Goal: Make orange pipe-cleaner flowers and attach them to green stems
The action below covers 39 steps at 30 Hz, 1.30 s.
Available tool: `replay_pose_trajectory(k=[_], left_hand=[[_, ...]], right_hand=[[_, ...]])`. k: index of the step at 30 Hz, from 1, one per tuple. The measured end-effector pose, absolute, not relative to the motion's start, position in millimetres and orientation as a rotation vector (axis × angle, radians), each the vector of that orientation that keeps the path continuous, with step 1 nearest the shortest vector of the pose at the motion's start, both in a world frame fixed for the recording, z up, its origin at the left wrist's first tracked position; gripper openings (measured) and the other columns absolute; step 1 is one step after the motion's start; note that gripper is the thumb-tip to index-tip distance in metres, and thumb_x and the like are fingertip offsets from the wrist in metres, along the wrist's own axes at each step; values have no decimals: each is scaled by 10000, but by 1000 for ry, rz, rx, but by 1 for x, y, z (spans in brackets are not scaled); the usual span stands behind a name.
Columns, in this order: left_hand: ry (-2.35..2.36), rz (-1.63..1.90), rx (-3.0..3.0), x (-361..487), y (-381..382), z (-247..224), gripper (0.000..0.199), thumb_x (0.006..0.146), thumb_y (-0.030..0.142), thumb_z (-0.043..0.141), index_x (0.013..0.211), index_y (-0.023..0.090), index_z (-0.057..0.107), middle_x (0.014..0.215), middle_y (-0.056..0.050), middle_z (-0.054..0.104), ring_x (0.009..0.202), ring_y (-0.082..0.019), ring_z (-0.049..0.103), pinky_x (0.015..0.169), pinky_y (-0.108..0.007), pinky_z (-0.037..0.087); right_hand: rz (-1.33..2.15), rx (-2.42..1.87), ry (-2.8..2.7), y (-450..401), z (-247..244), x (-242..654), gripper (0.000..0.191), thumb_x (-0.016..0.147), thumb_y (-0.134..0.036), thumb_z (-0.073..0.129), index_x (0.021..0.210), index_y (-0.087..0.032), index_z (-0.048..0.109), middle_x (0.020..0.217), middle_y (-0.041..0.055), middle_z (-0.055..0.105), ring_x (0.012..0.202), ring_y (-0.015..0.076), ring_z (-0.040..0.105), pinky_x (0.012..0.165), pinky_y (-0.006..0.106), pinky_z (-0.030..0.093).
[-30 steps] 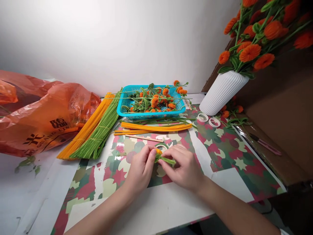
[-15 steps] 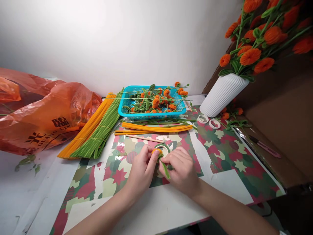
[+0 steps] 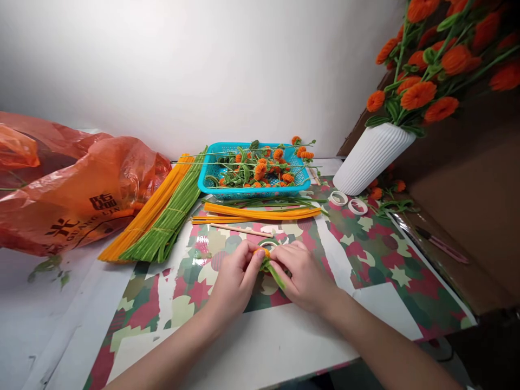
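Observation:
Between my two hands is a small pipe-cleaner flower [image 3: 263, 252] with an orange head and a green stem end [image 3: 277, 276] slanting down to the right. My left hand [image 3: 238, 273] pinches the orange head between thumb and fingers. On the other side, my right hand [image 3: 303, 273] has its fingertips closed at the green part just below the head. The fingers hide much of the flower. Partly covered by the hands, a roll of tape [image 3: 268, 245] lies flat on the table right behind them.
A blue basket [image 3: 255, 191] of orange flowers stands behind loose orange pipe cleaners [image 3: 264, 212] and a thin stick [image 3: 241, 231]. Left are green pipe cleaners [image 3: 158, 233] and an orange plastic bag [image 3: 81, 200]. Right are a white vase [image 3: 371, 157], tape rings [image 3: 338, 199] and a cutter [image 3: 442, 245].
My right fingers have shifted up and left, closer to the flower head, and the right hand is turned more over the green piece. The left hand keeps its pinch.

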<state>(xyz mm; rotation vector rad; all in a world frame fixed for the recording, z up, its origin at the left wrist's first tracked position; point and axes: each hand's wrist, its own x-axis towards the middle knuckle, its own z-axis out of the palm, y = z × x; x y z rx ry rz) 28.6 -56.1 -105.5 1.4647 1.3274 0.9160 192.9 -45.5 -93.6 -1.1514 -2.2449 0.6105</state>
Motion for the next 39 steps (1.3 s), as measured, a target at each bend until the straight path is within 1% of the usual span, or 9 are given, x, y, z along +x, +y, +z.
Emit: replay_pose_trajectory(k=[6,14,18,24,26,29,32,36,39], left_hand=[[1266,867,1553,27,-57,-107,279,939,423,407,803,195,493,562,59,430,492,-101,378,465,-217,298],[1224,941,1128,24,-47,-102,292,897,509,468,904,217,485,518,88,437,426,-79,380,406,-167,306],[1388,961,956,6,-31,-100,249,891,456,430,990,231,465,509,81,494,367,-83,359,370,-165,268],[1665,601,1592,-8,-29,-96,235,921,402,357,954,238,523,530,40,545,441,-150,477,454,-238,334],[1764,446,1780,-7,-31,-93,229,930,356,332,971,242,526,553,32,556,473,-171,496,469,-253,302],[1862,311,1908,-8,-31,-90,232,915,282,339,1043,244,528,608,21,586,534,-197,536,481,-266,285],[1847,372,1979,-13,-29,-90,271,856,205,393,1087,237,532,683,17,590,585,-192,559,512,-269,329],[1590,562,2112,-17,-29,-90,309,792,169,463,1084,230,545,840,6,555,587,-140,526,568,-264,400],[1437,626,2120,-17,-31,-90,304,770,136,466,1044,230,558,872,5,529,589,-120,509,553,-246,408]], right_hand=[[640,-1069,-2077,-45,-99,193,265,857,-153,455,609,-193,371,561,-38,420,554,114,389,608,266,289],[914,-1121,-1862,-39,-92,195,195,920,-224,467,729,-200,500,662,-17,537,601,122,477,570,240,357],[808,-1168,-1986,-39,-93,195,84,830,-201,630,798,-203,552,794,5,608,791,168,535,731,286,421],[746,-1188,-2316,-35,-85,206,260,722,-271,778,890,-215,588,888,24,629,924,232,523,870,403,403],[803,-1145,-2244,-30,-78,217,134,824,-178,652,941,-220,601,935,33,637,932,208,529,863,366,423],[756,-1136,-2277,-26,-73,229,325,776,28,527,934,-237,631,1023,26,634,1005,205,510,894,360,410],[756,-1083,-2461,-25,-77,229,412,737,57,544,955,-272,663,1098,11,618,1078,214,485,963,392,362],[684,-1226,-2538,-25,-80,225,137,814,-103,630,842,-236,650,935,13,646,983,213,507,920,402,351],[592,-1463,-2485,-24,-77,230,88,792,-146,659,775,-208,599,837,12,637,906,214,506,841,386,353]])
